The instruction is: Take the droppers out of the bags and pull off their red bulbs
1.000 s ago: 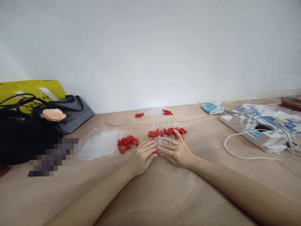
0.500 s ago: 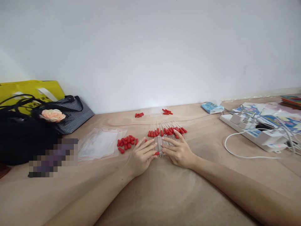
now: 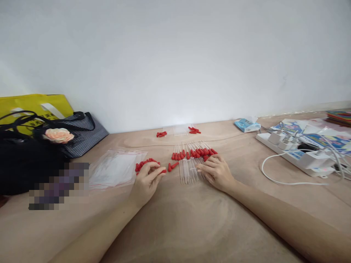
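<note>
A row of clear thin tubes (image 3: pixel 188 171), most with red caps (image 3: pixel 197 152) at their far ends, lies on the wooden tabletop (image 3: pixel 192 223). My right hand (image 3: pixel 217 172) rests on the right side of the row, fingers stretched over the tubes and holding nothing. My left hand (image 3: pixel 146 179) is at the loose pile of red caps (image 3: pixel 142 165) left of the row. Its fingers are bent in a pinch with a red cap (image 3: pixel 163 171) at the fingertips. Two loose caps (image 3: pixel 172 166) lie between my hands.
Clear zip bags (image 3: pixel 115 168) lie left of the cap pile. A black bag (image 3: pixel 24 164), a striped bag (image 3: pixel 82 133) and a yellow bag (image 3: pixel 35 104) stand far left. More tubes and caps (image 3: pixel 178 130) sit near the wall. A power strip (image 3: pixel 298 155) with cables and a tissue pack (image 3: pixel 246 125) are on the right.
My left hand left the tube row and moved left to the loose red caps, its fingers closing into a pinch. My right hand stayed on the tubes, shifting slightly right.
</note>
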Motion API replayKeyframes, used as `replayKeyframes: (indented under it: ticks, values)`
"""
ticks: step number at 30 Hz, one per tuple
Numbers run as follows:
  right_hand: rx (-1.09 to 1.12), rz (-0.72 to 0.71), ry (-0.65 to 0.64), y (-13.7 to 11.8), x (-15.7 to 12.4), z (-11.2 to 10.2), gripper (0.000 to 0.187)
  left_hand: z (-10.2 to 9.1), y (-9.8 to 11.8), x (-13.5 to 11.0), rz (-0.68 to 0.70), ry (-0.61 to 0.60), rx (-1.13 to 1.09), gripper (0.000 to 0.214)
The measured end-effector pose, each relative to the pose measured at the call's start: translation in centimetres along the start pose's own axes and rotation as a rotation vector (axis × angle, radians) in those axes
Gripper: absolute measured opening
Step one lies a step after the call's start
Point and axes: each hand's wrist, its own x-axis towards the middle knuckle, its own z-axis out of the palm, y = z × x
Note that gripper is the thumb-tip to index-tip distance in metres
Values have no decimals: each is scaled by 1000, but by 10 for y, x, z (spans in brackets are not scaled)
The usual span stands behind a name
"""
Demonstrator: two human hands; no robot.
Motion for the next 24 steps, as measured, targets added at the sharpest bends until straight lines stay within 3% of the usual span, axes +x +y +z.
replayKeyframes:
  ticks: [5,9,13,16,20,24]
  values:
    - [-13,128,-75,3,0,4,29,-25,-24,10,-280,65,146,25]
    - [44,202,-93,10,-2,7,30,-40,-45,12,-497,-116,233,26]
    - [83,253,-48,10,-2,9,21,-41,-46,11,-655,-269,233,20]
    - [63,267,-28,7,-1,10,19,-38,-40,10,-711,-324,177,15]
    - [1,254,-6,3,0,12,20,-38,-35,12,-713,-390,125,23]
    - [-29,226,-95,0,2,11,20,-40,-29,15,-688,-298,286,32]
